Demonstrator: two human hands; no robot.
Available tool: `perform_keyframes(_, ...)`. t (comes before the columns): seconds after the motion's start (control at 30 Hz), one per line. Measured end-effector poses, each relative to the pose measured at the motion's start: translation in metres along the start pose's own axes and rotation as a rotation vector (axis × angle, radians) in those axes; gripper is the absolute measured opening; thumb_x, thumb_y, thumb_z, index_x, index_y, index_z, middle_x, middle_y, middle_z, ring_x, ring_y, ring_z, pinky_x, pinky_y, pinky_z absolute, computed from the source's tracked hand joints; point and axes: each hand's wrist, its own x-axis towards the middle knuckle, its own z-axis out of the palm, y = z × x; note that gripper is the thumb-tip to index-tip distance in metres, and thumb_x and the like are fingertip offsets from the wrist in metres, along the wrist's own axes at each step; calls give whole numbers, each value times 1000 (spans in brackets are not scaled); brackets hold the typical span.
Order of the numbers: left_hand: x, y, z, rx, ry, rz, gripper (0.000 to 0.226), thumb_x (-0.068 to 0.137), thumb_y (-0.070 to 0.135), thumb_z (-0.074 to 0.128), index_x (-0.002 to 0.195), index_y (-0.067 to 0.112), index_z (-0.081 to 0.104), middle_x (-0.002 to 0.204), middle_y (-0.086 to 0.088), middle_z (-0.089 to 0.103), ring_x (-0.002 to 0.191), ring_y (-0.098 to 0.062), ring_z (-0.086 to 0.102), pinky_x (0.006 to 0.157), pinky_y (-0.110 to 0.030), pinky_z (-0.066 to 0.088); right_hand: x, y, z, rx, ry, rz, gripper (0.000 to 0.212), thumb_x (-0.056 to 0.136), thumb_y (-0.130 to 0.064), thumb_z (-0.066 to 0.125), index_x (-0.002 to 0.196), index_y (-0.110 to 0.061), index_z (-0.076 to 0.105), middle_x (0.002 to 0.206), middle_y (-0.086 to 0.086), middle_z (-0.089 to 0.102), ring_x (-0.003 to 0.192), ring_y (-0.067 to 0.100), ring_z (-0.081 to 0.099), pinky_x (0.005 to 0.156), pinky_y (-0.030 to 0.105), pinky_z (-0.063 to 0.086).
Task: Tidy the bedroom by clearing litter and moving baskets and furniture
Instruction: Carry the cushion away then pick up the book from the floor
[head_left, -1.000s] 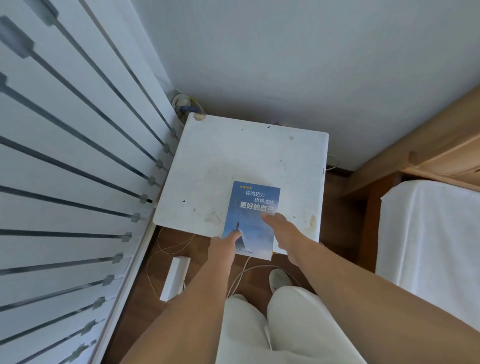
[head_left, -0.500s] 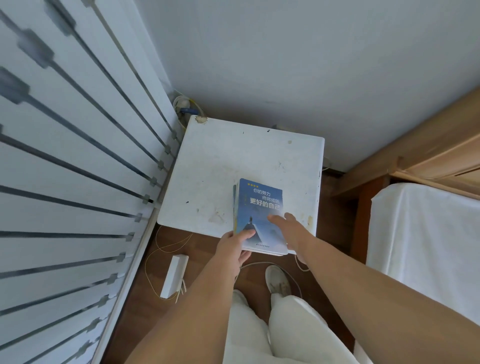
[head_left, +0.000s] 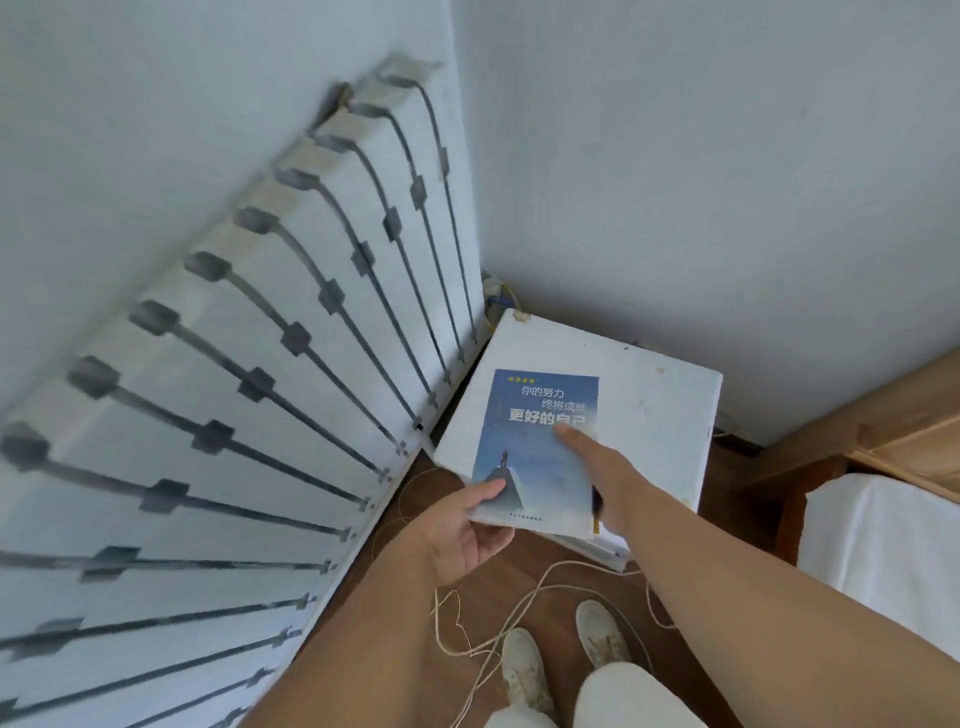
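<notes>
Both of my hands are lifting the blue book (head_left: 540, 447) off the white surface (head_left: 654, 415); half a second ago its near edge was only just coming up, and now the whole cover is tilting toward me, with the near end hanging out past the surface's near edge over the wooden floor (head_left: 498, 577). My left hand (head_left: 467, 530) is cupping the near left corner, thumb on the cover and the other fingers curling underneath. My right hand (head_left: 597, 467) is lying along the right side, fingers (head_left: 571, 439) stretching flat across the cover; I cannot tell whether the thumb is hooking under the edge.

Something paler is sitting beneath the book at the near right, perhaps a second volume; if I am only holding the top one, the lower one is likely to slide off the edge. A thin cord (head_left: 524, 613) is looping on the floor around my shoes (head_left: 524, 670), so stepping back risks snagging it and tugging whatever it is joined to. My grip is looking light at one corner, and a quick turn could let the book slip toward the radiator (head_left: 291, 332) on the left
</notes>
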Motion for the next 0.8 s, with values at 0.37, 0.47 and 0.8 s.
perform_keyframes(0.37, -97, -9, -36, -311, 179, 395, 47, 85, 40, 67, 122, 11, 67, 120, -17, 68, 112, -34, 64, 103, -47, 45, -49, -35, 111, -380, -502, -124, 56, 81, -50, 71, 124, -14, 64, 113, 10, 72, 105, 30, 69, 95, 48, 52)
perform_keyframes(0.47, -122, -15, -51, -491, 305, 579, 49, 86, 53, 64, 114, 14, 72, 110, -16, 72, 98, -32, 71, 79, -40, 59, -69, -24, 148, -468, -619, -112, 51, 83, -46, 71, 123, -14, 65, 113, 8, 73, 104, 26, 70, 86, 40, 56)
perform_keyframes(0.8, -185, -142, -89, -268, 1264, 544, 72, 92, 70, 30, 130, 17, 59, 130, -8, 61, 116, -26, 59, 95, -33, 46, -130, 72, 216, -1069, -725, -214, 95, 82, -76, 48, 140, -1, 46, 139, 17, 51, 111, 25, 53, 97, 33, 37)
